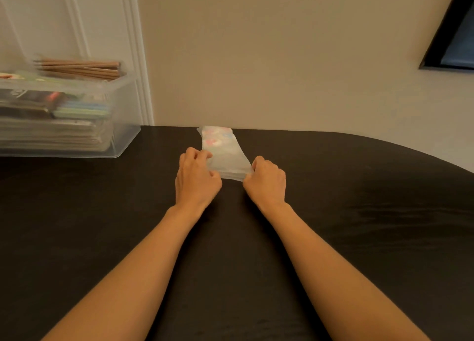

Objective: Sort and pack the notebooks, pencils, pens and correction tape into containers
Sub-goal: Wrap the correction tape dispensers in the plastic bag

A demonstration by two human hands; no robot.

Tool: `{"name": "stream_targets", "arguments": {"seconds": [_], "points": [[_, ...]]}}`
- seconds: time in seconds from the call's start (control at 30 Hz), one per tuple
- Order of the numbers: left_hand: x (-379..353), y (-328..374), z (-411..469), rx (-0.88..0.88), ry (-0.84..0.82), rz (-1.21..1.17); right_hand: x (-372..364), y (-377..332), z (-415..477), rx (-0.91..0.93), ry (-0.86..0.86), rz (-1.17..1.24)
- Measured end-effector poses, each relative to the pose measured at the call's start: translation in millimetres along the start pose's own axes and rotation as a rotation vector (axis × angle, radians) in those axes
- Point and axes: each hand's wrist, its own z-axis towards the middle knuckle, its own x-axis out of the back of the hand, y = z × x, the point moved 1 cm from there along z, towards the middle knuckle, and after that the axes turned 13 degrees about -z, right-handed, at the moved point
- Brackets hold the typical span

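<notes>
Packet point(226, 158), print blurred, gripped by left hand point(197, 177) and right hand point(267, 182).

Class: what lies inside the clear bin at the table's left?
Pencils lie at the top of the bin; below, a pastel pack and stacked notebooks. Blur and the stack hide anything deeper.
</notes>
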Motion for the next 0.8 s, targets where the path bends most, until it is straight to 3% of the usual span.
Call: {"name": "stream_targets", "arguments": {"seconds": [0.1,0.4,0.67,0.8], "points": [[-9,7,-3,0.041,-0.107,0.085,6,6,-9,-0.05,0.002,0.088],[-9,11,2,0.128,-0.091,0.098,4,22,-13,-0.117,0.018,0.354],[14,4,-9,0.003,-0.243,0.143,1,24,-9,-0.101,-0.053,0.353],[22,-2,-10,0.063,-0.297,0.14,1,25,-11,-0.068,-0.138,0.319]]}}
